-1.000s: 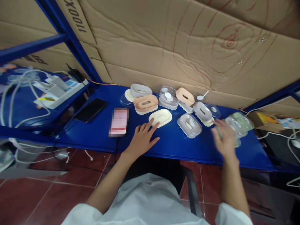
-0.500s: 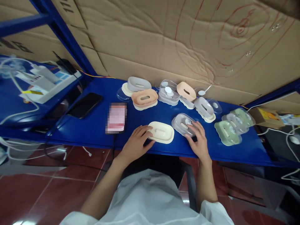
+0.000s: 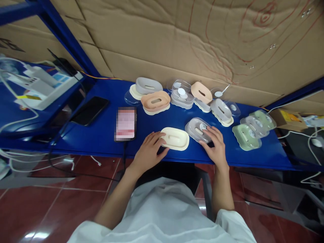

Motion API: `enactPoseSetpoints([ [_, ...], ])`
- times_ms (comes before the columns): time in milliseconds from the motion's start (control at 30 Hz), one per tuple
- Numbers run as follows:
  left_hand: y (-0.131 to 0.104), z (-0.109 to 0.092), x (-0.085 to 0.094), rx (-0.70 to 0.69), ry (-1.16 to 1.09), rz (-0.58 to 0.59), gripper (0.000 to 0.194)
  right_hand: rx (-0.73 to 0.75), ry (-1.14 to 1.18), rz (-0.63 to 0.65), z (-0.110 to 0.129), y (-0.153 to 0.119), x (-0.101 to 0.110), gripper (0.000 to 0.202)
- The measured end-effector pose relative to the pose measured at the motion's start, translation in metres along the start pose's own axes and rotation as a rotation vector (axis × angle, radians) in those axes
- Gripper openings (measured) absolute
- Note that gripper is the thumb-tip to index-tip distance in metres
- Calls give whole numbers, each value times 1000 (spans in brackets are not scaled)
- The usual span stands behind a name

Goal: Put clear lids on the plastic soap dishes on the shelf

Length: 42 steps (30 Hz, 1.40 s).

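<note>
3 lidded boxes (image 3: 253, 128) looked done on the blue table (image 3: 235, 155), as did the grey box (image 3: 193, 130) the right hand (image 3: 215, 145) gripped by its end. The left hand (image 3: 150, 150) pinched the cream tray (image 3: 178, 138), uncovered, near the front edge; unlidded stacks (image 3: 157, 106) behind seemed left.

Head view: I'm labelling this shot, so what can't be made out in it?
In the head view:
Cream tray: left end partly covered by the left hand.
Grey lidded box: right end partly covered by the right hand.
Pinkish screen: content lost to pixelation.
Shirt: cut off by the bottom edge.
</note>
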<state>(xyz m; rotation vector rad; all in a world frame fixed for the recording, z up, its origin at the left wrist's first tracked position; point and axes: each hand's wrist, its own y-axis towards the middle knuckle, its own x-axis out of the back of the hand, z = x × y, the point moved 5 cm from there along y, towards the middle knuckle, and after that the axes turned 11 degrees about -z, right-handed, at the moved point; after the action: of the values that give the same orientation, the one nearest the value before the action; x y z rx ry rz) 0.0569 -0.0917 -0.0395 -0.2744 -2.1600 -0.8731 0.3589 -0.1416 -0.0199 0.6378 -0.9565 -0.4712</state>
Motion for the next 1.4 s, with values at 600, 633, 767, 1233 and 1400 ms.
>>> enactPoseSetpoints([
  [600, 0, 5, 2, 59, 87, -159, 10, -74, -116, -110, -6, -3, 7, 36],
  [633, 0, 4, 2, 57, 88, -157, 10, -55, -157, -163, -3, -4, 11, 33],
  [767, 0, 5, 1, 57, 98, -146, 16, 56, -241, -136, 19, -11, 11, 27],
  [1233, -1, 6, 0, 85, 94, -125, 19, 77, -377, 92, 8, 4, -15, 35],
  [1400, -2, 7, 1, 123, 63, -177, 31, 138, -403, 59, 2, 37, -6, 47],
])
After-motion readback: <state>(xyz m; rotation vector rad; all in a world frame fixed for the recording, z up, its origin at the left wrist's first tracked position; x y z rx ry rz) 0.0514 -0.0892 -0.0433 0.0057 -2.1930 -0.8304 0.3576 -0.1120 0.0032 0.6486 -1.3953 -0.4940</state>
